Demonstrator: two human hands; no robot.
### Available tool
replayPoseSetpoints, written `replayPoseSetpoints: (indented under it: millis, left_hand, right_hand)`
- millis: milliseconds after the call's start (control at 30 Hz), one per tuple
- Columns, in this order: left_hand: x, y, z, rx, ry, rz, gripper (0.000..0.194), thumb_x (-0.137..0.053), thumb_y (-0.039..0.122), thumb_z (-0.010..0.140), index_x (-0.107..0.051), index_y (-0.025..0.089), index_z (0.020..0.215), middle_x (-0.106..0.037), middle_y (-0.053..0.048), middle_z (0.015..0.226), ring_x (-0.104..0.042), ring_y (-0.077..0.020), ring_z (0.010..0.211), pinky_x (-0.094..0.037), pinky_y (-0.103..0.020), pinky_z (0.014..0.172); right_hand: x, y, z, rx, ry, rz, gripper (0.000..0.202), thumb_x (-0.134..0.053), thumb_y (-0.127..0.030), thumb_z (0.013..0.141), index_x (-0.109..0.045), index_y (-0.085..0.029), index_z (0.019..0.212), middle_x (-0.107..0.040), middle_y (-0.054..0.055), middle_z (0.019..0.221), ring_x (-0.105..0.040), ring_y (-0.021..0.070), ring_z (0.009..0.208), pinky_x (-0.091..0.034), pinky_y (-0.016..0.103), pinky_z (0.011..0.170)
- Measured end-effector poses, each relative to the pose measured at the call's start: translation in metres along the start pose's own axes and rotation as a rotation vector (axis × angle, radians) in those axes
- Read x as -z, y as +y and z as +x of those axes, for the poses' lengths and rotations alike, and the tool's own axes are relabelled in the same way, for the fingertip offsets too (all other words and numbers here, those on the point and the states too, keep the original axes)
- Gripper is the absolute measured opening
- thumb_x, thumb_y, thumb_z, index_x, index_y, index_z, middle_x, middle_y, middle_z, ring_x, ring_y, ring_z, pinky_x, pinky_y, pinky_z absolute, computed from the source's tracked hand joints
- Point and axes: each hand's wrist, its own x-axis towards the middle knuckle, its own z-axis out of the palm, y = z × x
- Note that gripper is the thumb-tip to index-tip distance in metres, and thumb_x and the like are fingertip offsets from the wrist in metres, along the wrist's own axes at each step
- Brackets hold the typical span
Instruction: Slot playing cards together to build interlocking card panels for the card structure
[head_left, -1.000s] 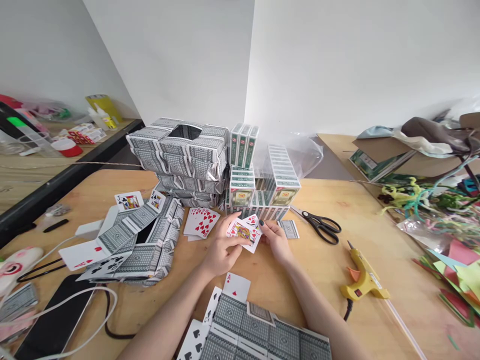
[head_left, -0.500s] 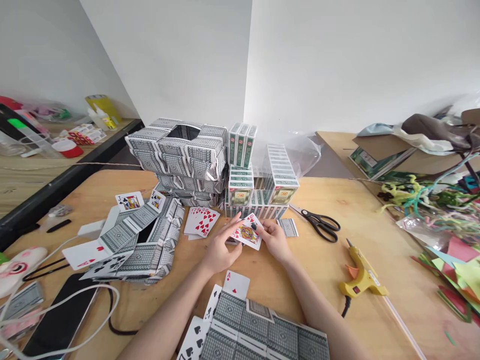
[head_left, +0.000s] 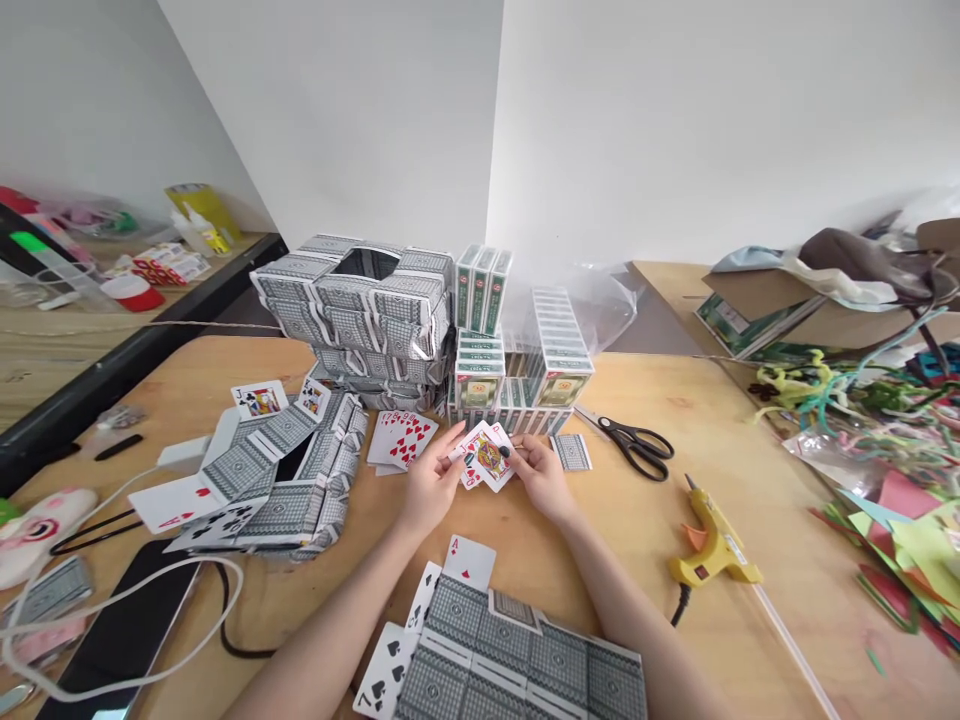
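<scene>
Near the middle of the table, my left hand [head_left: 435, 482] and my right hand [head_left: 541, 476] hold a few face-up playing cards [head_left: 489, 456] between them, slightly fanned, with red court cards showing. My left fingers pinch the left edge; my right thumb, with a dark nail, presses on the right side. Left of the hands lies a spread of heart cards [head_left: 402, 440]. A face-down card [head_left: 571, 452] rests just right of my right hand. Between my forearms, close to me, sits a panel of folded grey-backed cards [head_left: 517, 650], with an ace of diamonds [head_left: 469, 562] at its edge.
Card-covered boxes [head_left: 356, 310] stand at the back left, beside stacked green card packs [head_left: 480, 385]. Black scissors [head_left: 637, 442] and a yellow glue gun [head_left: 712, 545] lie on the right. At left are an open card-covered piece [head_left: 315, 510], a phone [head_left: 124, 630] and a white cable [head_left: 232, 610].
The held cards have spread apart, showing more than one face. My left hand has shifted slightly up and its fingers have drawn back to the cards' left edge.
</scene>
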Motion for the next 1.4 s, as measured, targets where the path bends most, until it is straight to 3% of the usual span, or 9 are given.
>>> replayPoseSetpoints:
  millis: [167, 333, 467, 733, 1033, 1400]
  left_hand:
    - [0.0, 0.001, 0.006, 0.196, 0.04, -0.181, 0.054, -0.062, 0.024, 0.066, -0.047, 0.015, 0.117, -0.064, -0.01, 0.101, -0.063, -0.0201, 0.082, -0.052, -0.027, 0.064]
    - [0.002, -0.005, 0.009, 0.328, 0.083, -0.283, 0.043, -0.067, 0.027, 0.061, -0.057, 0.011, 0.1, -0.067, -0.009, 0.088, -0.064, -0.0195, 0.073, -0.051, -0.027, 0.057]
    - [0.003, -0.009, 0.01, 0.349, 0.075, -0.285, 0.039, -0.068, 0.028, 0.06, -0.059, 0.012, 0.095, -0.068, -0.008, 0.085, -0.063, -0.0186, 0.071, -0.05, -0.027, 0.057]
    - [0.008, -0.004, 0.013, 0.39, -0.069, -0.275, 0.04, -0.066, 0.034, 0.064, -0.062, 0.012, 0.097, -0.068, -0.006, 0.082, -0.063, -0.0202, 0.074, -0.051, -0.033, 0.066]
    - [0.004, -0.001, 0.011, 0.39, -0.02, -0.209, 0.039, -0.065, 0.035, 0.064, -0.063, 0.012, 0.095, -0.067, -0.003, 0.075, -0.062, -0.0178, 0.071, -0.052, -0.033, 0.065]
    - [0.003, 0.005, 0.011, 0.396, -0.021, -0.217, 0.039, -0.067, 0.038, 0.061, -0.065, 0.013, 0.09, -0.066, -0.002, 0.07, -0.061, -0.0175, 0.066, -0.051, -0.031, 0.063]
  right_hand:
    - [0.003, -0.001, 0.0, -0.033, -0.013, -0.014, 0.029, -0.061, -0.046, 0.068, -0.051, -0.019, 0.072, -0.059, 0.001, 0.065, -0.057, 0.016, 0.058, -0.046, 0.028, 0.053]
    - [0.001, -0.004, -0.002, -0.051, -0.013, -0.068, 0.034, -0.053, -0.052, 0.072, -0.052, -0.018, 0.07, -0.056, 0.0, 0.061, -0.053, 0.0146, 0.055, -0.044, 0.027, 0.053]
    - [0.002, -0.002, 0.0, -0.023, 0.006, -0.129, 0.037, -0.052, -0.054, 0.071, -0.053, -0.017, 0.069, -0.055, -0.001, 0.06, -0.05, 0.0137, 0.055, -0.041, 0.026, 0.053]
    - [0.001, -0.001, -0.001, -0.059, -0.027, -0.049, 0.032, -0.058, -0.048, 0.069, -0.054, -0.017, 0.076, -0.059, 0.0, 0.059, -0.055, 0.0161, 0.057, -0.043, 0.028, 0.055]
    - [0.0, -0.005, -0.001, -0.11, -0.07, -0.005, 0.034, -0.065, -0.046, 0.063, -0.055, -0.018, 0.078, -0.065, 0.002, 0.066, -0.062, 0.0197, 0.061, -0.048, 0.033, 0.062]
    - [-0.001, -0.008, -0.001, -0.111, -0.073, -0.019, 0.035, -0.063, -0.048, 0.064, -0.058, -0.017, 0.08, -0.067, 0.004, 0.07, -0.063, 0.0211, 0.063, -0.049, 0.034, 0.062]
